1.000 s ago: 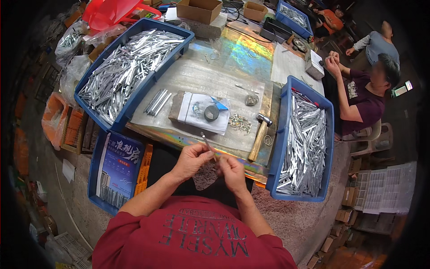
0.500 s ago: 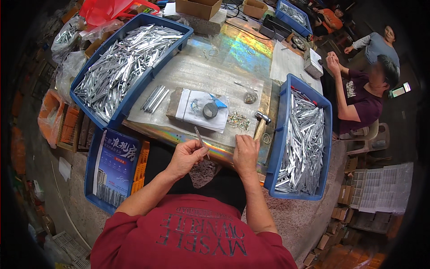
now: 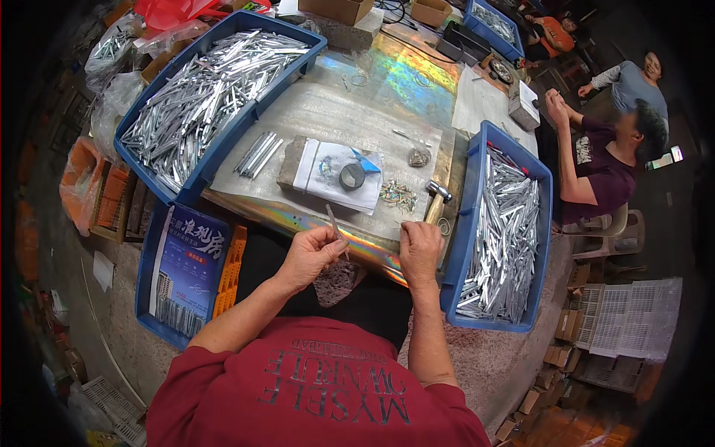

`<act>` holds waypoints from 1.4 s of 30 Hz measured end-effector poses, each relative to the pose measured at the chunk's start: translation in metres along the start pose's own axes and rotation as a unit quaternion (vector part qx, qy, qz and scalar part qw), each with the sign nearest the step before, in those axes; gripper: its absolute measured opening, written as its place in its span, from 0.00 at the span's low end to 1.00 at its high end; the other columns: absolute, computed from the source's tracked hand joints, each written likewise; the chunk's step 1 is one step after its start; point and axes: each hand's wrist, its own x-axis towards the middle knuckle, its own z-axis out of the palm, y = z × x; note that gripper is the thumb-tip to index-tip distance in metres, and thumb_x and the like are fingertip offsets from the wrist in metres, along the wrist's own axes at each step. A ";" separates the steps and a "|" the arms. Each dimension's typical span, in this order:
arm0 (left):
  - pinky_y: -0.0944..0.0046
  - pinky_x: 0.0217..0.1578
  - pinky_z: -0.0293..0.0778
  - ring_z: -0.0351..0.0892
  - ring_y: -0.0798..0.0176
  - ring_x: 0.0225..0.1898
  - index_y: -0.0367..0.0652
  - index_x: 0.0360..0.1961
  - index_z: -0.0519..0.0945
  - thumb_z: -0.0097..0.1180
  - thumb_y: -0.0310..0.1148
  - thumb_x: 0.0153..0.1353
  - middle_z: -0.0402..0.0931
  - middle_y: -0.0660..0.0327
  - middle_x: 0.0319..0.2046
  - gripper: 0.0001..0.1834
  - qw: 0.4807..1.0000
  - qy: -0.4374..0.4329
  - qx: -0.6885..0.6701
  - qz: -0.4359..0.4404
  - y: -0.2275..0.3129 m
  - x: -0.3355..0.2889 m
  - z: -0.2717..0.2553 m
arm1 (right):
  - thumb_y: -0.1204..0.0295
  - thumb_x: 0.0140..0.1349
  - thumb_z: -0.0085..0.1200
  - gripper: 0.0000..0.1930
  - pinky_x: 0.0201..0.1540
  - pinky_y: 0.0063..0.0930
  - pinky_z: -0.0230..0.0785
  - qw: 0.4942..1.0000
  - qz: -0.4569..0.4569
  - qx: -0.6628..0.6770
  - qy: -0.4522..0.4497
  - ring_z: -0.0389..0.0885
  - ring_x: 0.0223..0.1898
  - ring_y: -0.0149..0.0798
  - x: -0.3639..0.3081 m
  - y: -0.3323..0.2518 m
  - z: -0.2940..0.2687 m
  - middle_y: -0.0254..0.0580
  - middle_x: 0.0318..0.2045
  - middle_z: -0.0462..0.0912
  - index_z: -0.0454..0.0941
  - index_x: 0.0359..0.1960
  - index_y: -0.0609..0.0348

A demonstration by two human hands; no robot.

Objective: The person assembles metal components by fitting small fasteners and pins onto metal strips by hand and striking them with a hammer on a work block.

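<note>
My left hand [image 3: 311, 257] is closed in a pinch on a thin, narrow metal strip [image 3: 332, 217], which points up and away from me in front of the table's near edge. To its right, my right hand [image 3: 421, 255] has its fingers drawn together over the table edge; whatever they hold is too small to make out. Just beyond the right hand lies a loose pile of small, thin coloured parts [image 3: 399, 195]. A hammer [image 3: 435, 201] with a wooden handle rests close to its right. Farther left, a dark ring [image 3: 351, 176] sits on a paper-covered block [image 3: 311, 168].
Blue bins of metal strips stand at left [image 3: 216, 97] and right [image 3: 500, 246]. A row of strips [image 3: 258, 155] lies beside the block. A lower blue bin [image 3: 141, 294] holds a printed sheet. A co-worker in a dark shirt [image 3: 603, 160] sits at the right; others are behind.
My right hand has shifted slightly right and toward me, away from the small parts. My left hand keeps its pinch on the metal strip. The view has moved a little.
</note>
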 end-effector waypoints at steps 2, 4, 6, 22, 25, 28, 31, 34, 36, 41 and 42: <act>0.82 0.18 0.61 0.65 0.79 0.20 0.40 0.26 0.73 0.51 0.34 0.53 0.73 0.65 0.22 0.08 1.000 0.002 0.011 0.002 0.000 0.000 -0.001 | 0.72 0.44 0.51 0.03 0.34 0.34 0.55 0.999 -0.007 -0.025 -0.022 0.67 0.31 0.40 0.002 -0.002 0.003 0.35 0.23 0.72 0.73 0.24 0.54; 0.82 0.18 0.61 0.65 0.79 0.20 0.40 0.26 0.73 0.52 0.34 0.53 0.73 0.65 0.22 0.08 1.000 0.002 0.008 0.002 0.000 0.001 0.000 | 0.71 0.44 0.51 0.03 0.33 0.34 0.54 0.998 -0.013 -0.052 -0.043 0.67 0.31 0.40 0.005 -0.002 0.005 0.35 0.23 0.71 0.72 0.22 0.53; 0.82 0.18 0.61 0.66 0.79 0.19 0.40 0.26 0.73 0.52 0.34 0.53 0.73 0.64 0.22 0.08 1.000 -0.003 0.006 0.003 -0.001 0.002 0.001 | 0.72 0.43 0.48 0.02 0.32 0.36 0.54 0.993 -0.025 -0.090 -0.078 0.66 0.31 0.40 0.008 0.000 0.007 0.37 0.23 0.71 0.70 0.20 0.54; 0.81 0.17 0.59 0.64 0.80 0.17 0.39 0.26 0.73 0.52 0.32 0.52 0.73 0.65 0.21 0.07 0.999 0.023 0.024 0.007 -0.002 -0.002 0.005 | 0.74 0.43 0.44 0.01 0.30 0.38 0.54 0.995 -0.005 -0.081 -0.066 0.68 0.28 0.41 0.002 0.002 0.020 0.38 0.20 0.71 0.68 0.20 0.54; 0.80 0.16 0.60 0.65 0.79 0.16 0.40 0.24 0.73 0.53 0.33 0.51 0.72 0.65 0.19 0.08 0.999 0.029 0.023 0.015 -0.003 -0.002 0.006 | 0.73 0.43 0.44 0.01 0.30 0.38 0.54 0.995 -0.010 -0.079 -0.057 0.68 0.28 0.40 0.003 -0.002 0.015 0.38 0.19 0.70 0.68 0.20 0.54; 0.81 0.16 0.59 0.65 0.79 0.16 0.39 0.25 0.73 0.52 0.33 0.52 0.72 0.65 0.20 0.07 0.999 0.018 0.026 0.015 -0.002 -0.002 0.007 | 0.73 0.42 0.46 0.01 0.31 0.37 0.53 0.992 -0.012 -0.093 -0.080 0.67 0.29 0.40 0.003 0.000 0.015 0.38 0.20 0.70 0.68 0.19 0.54; 0.82 0.16 0.59 0.64 0.80 0.17 0.39 0.26 0.73 0.52 0.32 0.52 0.72 0.65 0.21 0.07 0.999 0.014 0.029 0.014 -0.003 -0.003 0.005 | 0.73 0.42 0.45 0.02 0.31 0.38 0.54 0.987 -0.033 -0.117 -0.102 0.67 0.29 0.41 0.005 0.001 0.018 0.38 0.21 0.70 0.67 0.19 0.54; 0.81 0.16 0.59 0.64 0.79 0.17 0.39 0.25 0.72 0.52 0.32 0.52 0.72 0.65 0.20 0.07 0.999 0.025 0.029 0.012 -0.003 -0.003 0.007 | 0.73 0.41 0.44 0.01 0.30 0.38 0.54 0.983 -0.051 -0.139 -0.107 0.67 0.29 0.41 0.006 0.004 0.021 0.38 0.21 0.70 0.67 0.19 0.54; 0.80 0.16 0.58 0.64 0.78 0.15 0.40 0.24 0.72 0.51 0.31 0.52 0.72 0.64 0.19 0.06 1.000 0.021 0.017 0.010 -0.003 -0.001 0.009 | 0.73 0.42 0.44 0.01 0.30 0.38 0.54 0.982 -0.060 -0.142 -0.114 0.68 0.29 0.41 0.005 0.006 0.019 0.38 0.20 0.70 0.67 0.19 0.54; 0.81 0.17 0.59 0.65 0.79 0.17 0.40 0.24 0.72 0.52 0.32 0.52 0.72 0.65 0.20 0.06 1.000 0.009 0.018 0.012 -0.005 -0.004 0.005 | 0.74 0.44 0.43 0.02 0.31 0.38 0.56 0.994 -0.012 -0.095 -0.060 0.68 0.29 0.43 0.004 0.012 0.020 0.41 0.21 0.71 0.69 0.20 0.56; 0.81 0.17 0.59 0.65 0.79 0.18 0.40 0.24 0.73 0.52 0.32 0.52 0.72 0.65 0.20 0.07 1.000 0.000 0.017 0.012 -0.004 -0.004 0.006 | 0.74 0.44 0.43 0.02 0.31 0.38 0.56 0.994 -0.015 -0.090 -0.064 0.68 0.29 0.43 0.006 0.013 0.016 0.41 0.21 0.71 0.69 0.20 0.56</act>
